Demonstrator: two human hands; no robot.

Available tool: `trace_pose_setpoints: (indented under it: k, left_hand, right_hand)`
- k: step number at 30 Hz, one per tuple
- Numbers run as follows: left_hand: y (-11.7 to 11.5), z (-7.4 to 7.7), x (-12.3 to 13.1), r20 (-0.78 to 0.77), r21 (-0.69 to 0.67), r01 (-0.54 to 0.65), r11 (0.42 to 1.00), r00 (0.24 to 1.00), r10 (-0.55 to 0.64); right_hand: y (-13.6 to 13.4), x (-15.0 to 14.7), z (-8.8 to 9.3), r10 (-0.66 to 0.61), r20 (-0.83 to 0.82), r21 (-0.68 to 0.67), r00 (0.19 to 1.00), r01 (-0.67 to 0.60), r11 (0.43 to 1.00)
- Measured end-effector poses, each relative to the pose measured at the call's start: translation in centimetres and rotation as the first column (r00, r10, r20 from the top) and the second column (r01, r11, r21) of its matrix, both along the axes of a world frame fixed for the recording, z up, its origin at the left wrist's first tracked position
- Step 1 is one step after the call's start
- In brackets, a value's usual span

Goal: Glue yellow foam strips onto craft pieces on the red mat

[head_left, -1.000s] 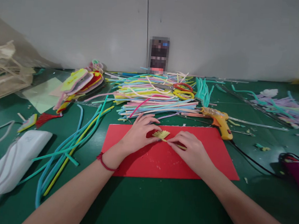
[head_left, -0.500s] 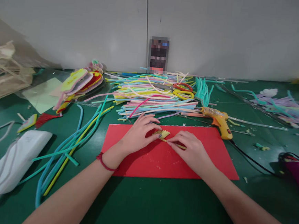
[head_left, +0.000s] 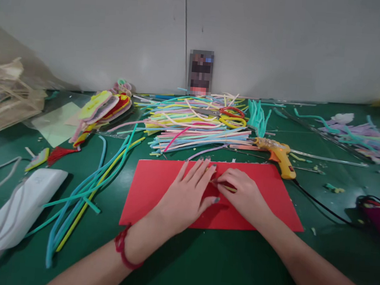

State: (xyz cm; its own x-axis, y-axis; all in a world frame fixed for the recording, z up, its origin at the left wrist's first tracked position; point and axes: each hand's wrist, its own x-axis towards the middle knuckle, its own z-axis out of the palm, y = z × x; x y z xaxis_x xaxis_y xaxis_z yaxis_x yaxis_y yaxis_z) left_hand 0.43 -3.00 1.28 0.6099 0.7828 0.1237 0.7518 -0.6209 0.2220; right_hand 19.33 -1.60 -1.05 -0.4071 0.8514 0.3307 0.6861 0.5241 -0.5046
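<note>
A red board [head_left: 145,191] lies in front of me on the green table. My left hand [head_left: 184,197] rests flat on it, palm down, fingers stretched and slightly apart. Under or just past its fingertips a bit of yellow shows; most of that small yellow piece is hidden. My right hand [head_left: 247,193] is closed in a pinch around a thin yellow pipe cleaner [head_left: 230,189], whose end sticks out below the fingers. The fingertips of both hands nearly meet near the middle of the board.
Behind the board lies a heap of colored pipe cleaners [head_left: 197,136] with scissors [head_left: 233,119] on top. A yellow glue gun [head_left: 282,158] stands at right, its cord trailing. Left are loose pipe cleaners [head_left: 101,179], a white power strip [head_left: 20,208] and a fuzzy flower craft [head_left: 103,107].
My left hand has gone from pinching the small yellow piece to lying flat over it, fingers extended. My right hand keeps its pinch in nearly the same place.
</note>
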Motion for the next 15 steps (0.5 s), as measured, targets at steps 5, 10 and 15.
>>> trace_pose_setpoints:
  k: [5, 10, 15]
  left_hand:
    - [-2.3, -0.9, -0.3, -0.081, 0.063, -0.058, 0.996, 0.995, 0.063]
    - [-2.2, -1.4, -0.7, -0.072, 0.017, -0.074, 0.997, 0.995, 0.075]
    - [-1.0, -1.6, -1.0, 0.1, -0.173, -0.18, 0.968, 0.975, 0.199]
  right_hand:
    - [-0.1, -0.2, 0.2, -0.021, -0.003, -0.033, 1.0, 0.02, 0.999]
    - [-0.1, -0.2, 0.0, -0.024, -0.004, -0.011, 1.0, 0.024, 1.0]
    - [-0.1, -0.2, 0.0, -0.013, -0.032, 0.005, 0.999, 0.014, 1.0]
